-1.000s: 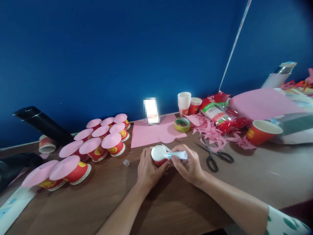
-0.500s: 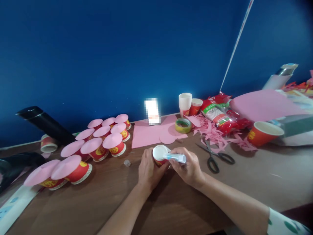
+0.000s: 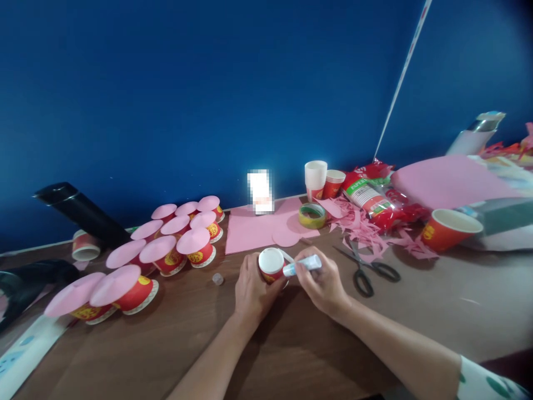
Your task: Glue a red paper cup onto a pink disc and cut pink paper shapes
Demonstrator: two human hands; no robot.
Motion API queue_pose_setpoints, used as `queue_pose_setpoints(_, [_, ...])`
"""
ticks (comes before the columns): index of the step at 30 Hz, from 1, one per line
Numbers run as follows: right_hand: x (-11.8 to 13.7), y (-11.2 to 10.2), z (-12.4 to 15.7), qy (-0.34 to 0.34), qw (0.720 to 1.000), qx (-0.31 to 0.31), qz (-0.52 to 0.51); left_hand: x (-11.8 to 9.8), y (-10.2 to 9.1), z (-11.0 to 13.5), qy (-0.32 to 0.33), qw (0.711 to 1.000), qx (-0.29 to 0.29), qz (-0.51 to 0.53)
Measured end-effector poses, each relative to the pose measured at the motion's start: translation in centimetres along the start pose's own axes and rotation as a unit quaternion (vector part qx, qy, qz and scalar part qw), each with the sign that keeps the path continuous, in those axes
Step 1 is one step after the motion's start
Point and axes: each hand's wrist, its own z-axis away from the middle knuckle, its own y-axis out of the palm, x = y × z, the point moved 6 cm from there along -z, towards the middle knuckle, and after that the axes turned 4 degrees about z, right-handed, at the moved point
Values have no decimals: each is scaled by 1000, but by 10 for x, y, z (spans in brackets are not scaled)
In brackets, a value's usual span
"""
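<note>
Brown table point(image 3: 158, 344). Left side: cluster of upturned red paper cups point(image 3: 201, 255), pink paper discs point(image 3: 157, 249) on top. Back centre: pink paper sheets point(image 3: 250, 230). Left hand point(image 3: 254, 289): fingers clamped around a lone red paper cup point(image 3: 271, 260), base up, front of the sheets. Right hand point(image 3: 322, 283): fingers pinched on a glue stick point(image 3: 291, 270), end at the cup's side; contact unclear. Small clear cap point(image 3: 217, 279) left of left hand.

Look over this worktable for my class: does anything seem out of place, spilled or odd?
Yes. The far-left cup appears tipped on its side, odd because the pink-topped cups stand in rows. Pink scraps lie scattered loosely near the scissors, which are left open, so that side looks untidy.
</note>
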Motion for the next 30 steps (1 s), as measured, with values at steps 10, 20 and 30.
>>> queue_pose_setpoints(10, [-32,5,-16,174,932,-36,-315,-3,-3,2,36,997,-55,31])
queue_pose_setpoints(20, [27,9,-6,70,964,79,-242,-65,-49,17,41,970,-26,240])
queue_pose_setpoints(30, [59,-1,46,50,986,148,-60,-44,-56,73,-217,798,-71,558])
